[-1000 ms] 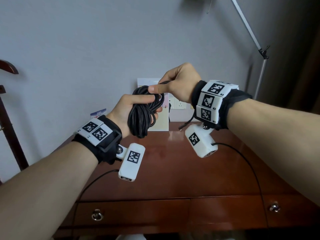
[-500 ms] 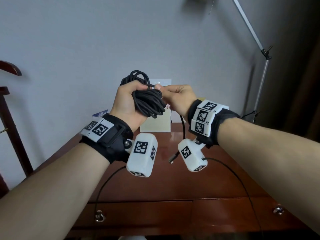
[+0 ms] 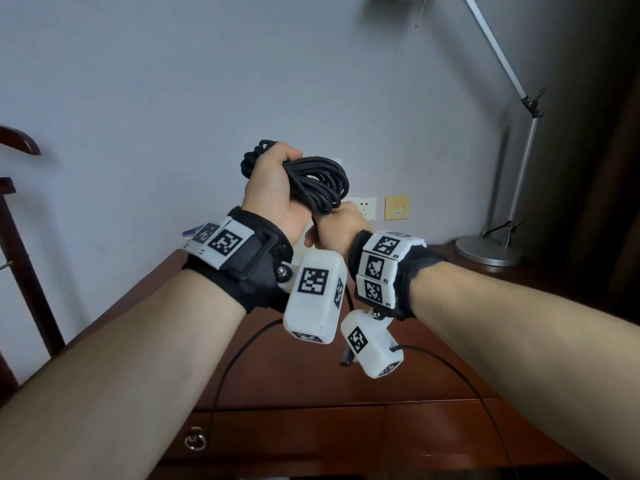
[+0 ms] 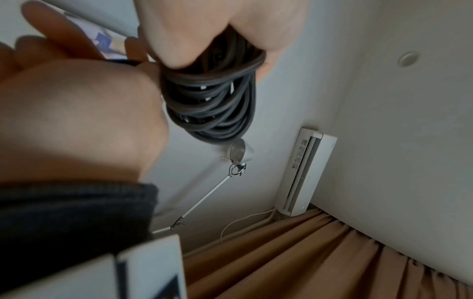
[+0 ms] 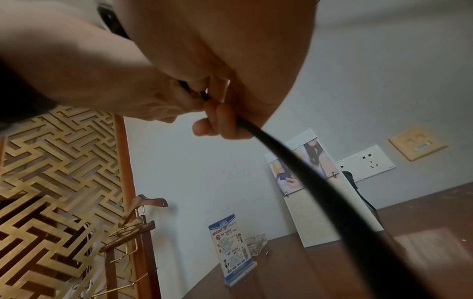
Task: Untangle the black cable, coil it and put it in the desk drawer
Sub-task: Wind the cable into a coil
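The coiled black cable (image 3: 317, 183) was gripped in the left hand (image 3: 273, 199), its loose tail (image 5: 294, 161) pinched by the right hand (image 3: 341, 225) — slackened tension was judged likely to let loops spring apart before the closed drawer (image 3: 277, 431) was reached.

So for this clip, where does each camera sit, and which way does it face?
Head: on the head, facing forward and down at the desk; shows both forearms, left hand, right hand.
Left wrist: looks along the left hand, up toward the lamp; shows fingers round the coil.
Right wrist: looks along the right hand toward the wall; fingers pinch the cable tail.
Shared: the cable shows in all three views.
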